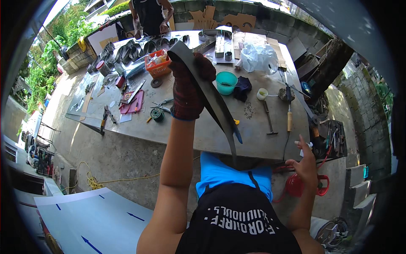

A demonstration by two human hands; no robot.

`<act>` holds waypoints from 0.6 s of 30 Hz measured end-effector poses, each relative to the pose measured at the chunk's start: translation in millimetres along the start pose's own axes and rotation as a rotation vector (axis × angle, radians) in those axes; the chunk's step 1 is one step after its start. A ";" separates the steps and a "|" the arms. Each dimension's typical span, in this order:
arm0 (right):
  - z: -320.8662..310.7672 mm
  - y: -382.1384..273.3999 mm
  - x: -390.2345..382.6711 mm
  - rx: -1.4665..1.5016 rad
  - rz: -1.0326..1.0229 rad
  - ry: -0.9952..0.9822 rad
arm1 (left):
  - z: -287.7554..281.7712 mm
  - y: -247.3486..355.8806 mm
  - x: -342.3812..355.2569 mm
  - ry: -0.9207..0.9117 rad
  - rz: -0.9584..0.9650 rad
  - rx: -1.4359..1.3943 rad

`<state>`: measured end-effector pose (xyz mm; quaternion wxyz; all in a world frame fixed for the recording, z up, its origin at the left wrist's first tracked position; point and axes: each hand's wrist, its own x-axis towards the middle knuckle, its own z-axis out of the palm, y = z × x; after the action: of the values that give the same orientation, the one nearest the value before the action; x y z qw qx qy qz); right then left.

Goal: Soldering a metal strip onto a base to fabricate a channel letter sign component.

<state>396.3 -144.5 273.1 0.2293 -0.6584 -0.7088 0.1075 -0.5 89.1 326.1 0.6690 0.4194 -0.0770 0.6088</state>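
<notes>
My left hand (186, 95), in a dark red and black patterned glove, is raised over the table and closed around a long grey strip that looks like sheet metal (210, 95). The strip is folded over in a bend at its upper end, and its two tails hang toward the table's near edge. My right hand (303, 164) is bare and holds nothing, its fingers apart, beyond the table's near right edge. Closest to it on the table lie a wooden-handled tool (289, 120) and a small hammer (268, 120).
On the metal table (203, 137) stand a teal bowl (226, 81), a dark cloth (242, 88), an orange basket (157, 64), a wire spool (157, 114) and pliers (163, 103). A red tank (295, 186) stands at lower right. Another person (149, 17) stands across the table.
</notes>
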 end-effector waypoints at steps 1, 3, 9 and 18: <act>18.6 -1.4 9.3 0.012 -0.005 -0.013 | 5.5 -0.3 -1.4 0.014 -0.002 0.012; 43.4 -9.0 27.4 0.918 0.150 0.244 | 33.5 -8.9 -2.3 0.320 0.058 0.357; 17.0 -131.3 100.1 0.600 -0.373 0.462 | 58.2 -22.7 -13.8 0.350 0.076 0.714; 18.5 -234.6 160.7 0.553 -0.600 0.433 | 80.7 -26.4 -25.3 0.316 0.072 0.670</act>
<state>175.8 -9.5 393.0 0.5602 -0.3455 -0.7484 0.0815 49.4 19.8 349.5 0.4762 0.5133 0.2160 0.6806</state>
